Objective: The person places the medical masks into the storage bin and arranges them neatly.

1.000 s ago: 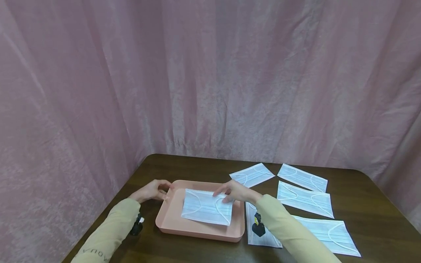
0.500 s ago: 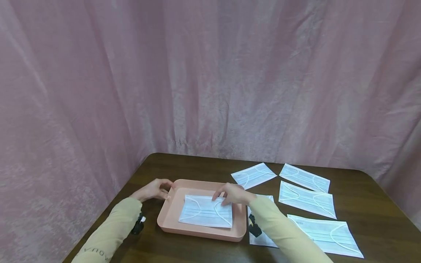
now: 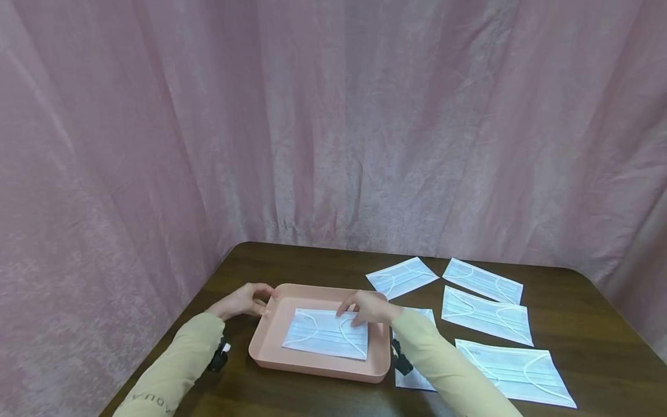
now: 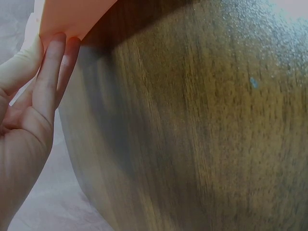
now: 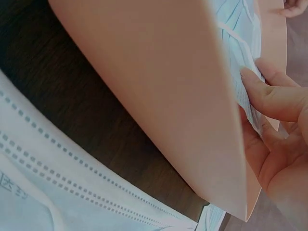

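A pink tray (image 3: 263, 348) stands on the table with a light-blue disposable face mask (image 3: 323, 335) lying inside it. At the tray's left wall, my left hand (image 3: 244, 302) pinches the rim; in the left wrist view the thumb lies on one side and fingertips (image 4: 58, 38) on the other. Reaching over the tray's right wall, my right hand (image 3: 367, 307) holds the mask by its far right part. The right wrist view has the thumb (image 5: 262, 94) on the mask's face, with other fingers partly hidden beyond its edge.
Several more face masks lie flat on the right: one at the back (image 3: 402, 277), others farther right (image 3: 487, 315), and a front one (image 3: 516, 370). Another mask (image 3: 414, 379) sits beside the tray, partly under my right forearm. A pink curtain (image 3: 333, 145) hangs behind the table (image 3: 239, 388).
The mask in the tray has shifted slightly toward me and straightened, then settled. My right hand moved a little with it. My left hand has stayed on the tray's rim.
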The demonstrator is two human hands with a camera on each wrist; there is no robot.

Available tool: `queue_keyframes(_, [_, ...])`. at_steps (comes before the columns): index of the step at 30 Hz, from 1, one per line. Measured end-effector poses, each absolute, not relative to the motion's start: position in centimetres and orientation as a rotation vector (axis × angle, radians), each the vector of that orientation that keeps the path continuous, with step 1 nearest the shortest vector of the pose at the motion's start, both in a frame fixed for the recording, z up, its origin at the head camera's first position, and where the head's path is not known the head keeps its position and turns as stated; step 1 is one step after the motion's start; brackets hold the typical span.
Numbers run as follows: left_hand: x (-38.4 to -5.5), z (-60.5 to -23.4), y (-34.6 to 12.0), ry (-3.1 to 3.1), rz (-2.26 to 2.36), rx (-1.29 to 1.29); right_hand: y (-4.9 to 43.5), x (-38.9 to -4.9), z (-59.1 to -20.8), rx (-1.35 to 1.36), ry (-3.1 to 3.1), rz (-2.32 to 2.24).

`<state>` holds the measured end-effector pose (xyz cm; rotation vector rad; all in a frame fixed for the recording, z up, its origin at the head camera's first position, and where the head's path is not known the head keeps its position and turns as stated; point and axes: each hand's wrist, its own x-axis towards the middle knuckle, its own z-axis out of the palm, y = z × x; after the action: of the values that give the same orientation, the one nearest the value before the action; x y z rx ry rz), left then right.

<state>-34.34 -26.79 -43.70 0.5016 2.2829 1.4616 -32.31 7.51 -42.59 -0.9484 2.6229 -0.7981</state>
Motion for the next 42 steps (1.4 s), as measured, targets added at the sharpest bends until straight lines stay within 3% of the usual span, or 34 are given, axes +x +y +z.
queue_keyframes(42, [-34.1,-43.7,-26.6,2.261,1.490,0.497,7.1,-32.8,-41.8,-1.078,2.536,-0.995])
